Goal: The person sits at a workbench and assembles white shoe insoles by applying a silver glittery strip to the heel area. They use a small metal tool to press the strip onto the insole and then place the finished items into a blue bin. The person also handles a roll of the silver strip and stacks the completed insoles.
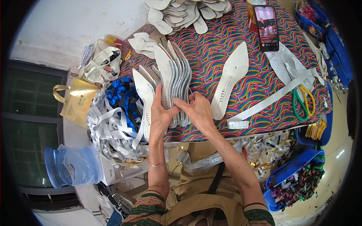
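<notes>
A row of pale shoe insoles with glittery silver edges (179, 75) stands packed together on the patterned table cover. My left hand (162, 115) grips its near left side, thumb pointing right. From the right, my right hand (198, 113) closes on the near end, its thumb meeting the left one. Something thin and dark shows by the right fingertips; I cannot make out what it is. Beside my left hand leans a smaller group of insoles (141, 88). One single insole (230, 81) lies flat to the right of my hands.
A heap of insoles (184, 15) lies at the back. Silver and blue ribbon strips (113, 124) pile up at left. To the right are a silver-ended white strip (260, 103), green-and-yellow-handled scissors (299, 107) and an upright phone (266, 30). Blue bins (283, 173) stand beyond the table edge.
</notes>
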Demonstrator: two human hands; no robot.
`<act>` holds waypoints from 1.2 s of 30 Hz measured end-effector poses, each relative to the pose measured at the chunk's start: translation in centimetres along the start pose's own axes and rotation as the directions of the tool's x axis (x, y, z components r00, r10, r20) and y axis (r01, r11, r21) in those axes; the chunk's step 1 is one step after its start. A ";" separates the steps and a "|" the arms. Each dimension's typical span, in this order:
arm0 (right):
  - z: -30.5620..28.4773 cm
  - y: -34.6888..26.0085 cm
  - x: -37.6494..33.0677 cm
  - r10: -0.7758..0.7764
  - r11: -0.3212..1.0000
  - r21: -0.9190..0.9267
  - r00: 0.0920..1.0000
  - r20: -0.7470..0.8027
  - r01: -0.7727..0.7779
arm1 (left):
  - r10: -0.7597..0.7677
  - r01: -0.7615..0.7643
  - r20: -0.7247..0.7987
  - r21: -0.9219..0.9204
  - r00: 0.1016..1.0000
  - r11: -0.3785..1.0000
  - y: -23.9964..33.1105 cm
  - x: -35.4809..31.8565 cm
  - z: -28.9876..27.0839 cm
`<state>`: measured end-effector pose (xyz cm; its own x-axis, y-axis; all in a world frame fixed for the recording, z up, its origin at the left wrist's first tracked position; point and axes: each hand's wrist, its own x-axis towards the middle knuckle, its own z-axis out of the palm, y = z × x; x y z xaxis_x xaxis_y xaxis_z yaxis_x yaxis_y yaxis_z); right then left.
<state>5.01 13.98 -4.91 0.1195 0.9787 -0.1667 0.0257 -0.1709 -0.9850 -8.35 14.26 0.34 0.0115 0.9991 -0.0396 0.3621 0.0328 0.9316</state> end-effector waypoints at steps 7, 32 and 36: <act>-0.4 0.6 -1.9 -0.192 0.980 0.022 0.976 -0.106 0.196 | 0.236 -0.212 0.005 0.460 0.972 0.862 -0.9 0.4 1.4; -23.7 4.2 -7.1 -0.508 0.426 -0.829 0.854 0.112 0.362 | 0.475 -0.509 0.291 0.052 0.831 0.859 -1.0 -8.4 12.1; -23.6 -1.1 -14.9 -0.478 0.484 -0.804 0.874 0.088 0.345 | 0.057 0.009 0.102 -0.558 0.993 0.830 -0.9 -7.5 11.8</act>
<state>26.63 -3.04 -0.22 0.0052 0.9471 0.3208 0.8516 0.1640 -0.4978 2.26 6.39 -4.53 0.1273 0.9916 -0.0228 -0.2195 0.0506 0.9743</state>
